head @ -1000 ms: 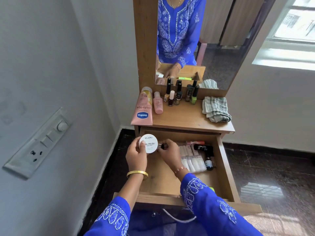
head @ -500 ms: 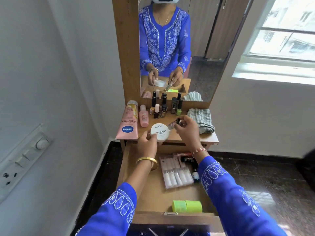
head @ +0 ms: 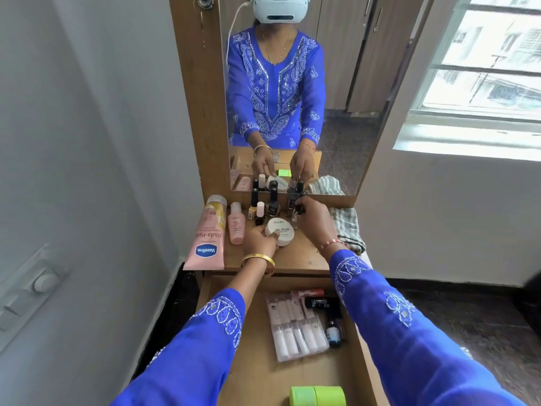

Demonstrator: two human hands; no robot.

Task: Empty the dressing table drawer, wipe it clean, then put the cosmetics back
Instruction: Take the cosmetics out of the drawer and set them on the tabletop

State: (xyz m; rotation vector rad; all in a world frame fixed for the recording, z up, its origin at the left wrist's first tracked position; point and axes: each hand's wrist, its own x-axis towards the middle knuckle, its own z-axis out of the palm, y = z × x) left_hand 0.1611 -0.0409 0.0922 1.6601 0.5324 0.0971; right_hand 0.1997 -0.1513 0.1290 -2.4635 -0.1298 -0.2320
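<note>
Standing against the wall, the dressing table (head: 295, 260) carries a tall mirror (head: 336, 98) at the back of its top, and the drawer (head: 257, 373) is pulled out below that top. On the right end of the tabletop lies a folded striped cloth (head: 347, 227). At the left edge of the tabletop a pink lotion tube (head: 209, 235) lies flat, with a small pink bottle (head: 236, 222) just beside it. Inside the drawer a clear packet of small white tubes (head: 295, 326) lies toward the right side, a small dark bottle (head: 332, 332) touching its right edge, and a green cylinder (head: 317, 396) lies at the front. The left hand (head: 260, 241) is over the middle of the tabletop, its fingers curled round a white round tub (head: 280, 231) marked nail polish, the thumb pressed on the lid; whether the tub touches the wood cannot be told. The right hand (head: 314, 219) reaches to the back of the tabletop by the mirror, fingertips pinching the dark cap of a little bottle (head: 298, 210) that is mostly hidden. A cluster of nail polish bottles (head: 265, 208) stands upright along the mirror's foot, just behind the tub.
</note>
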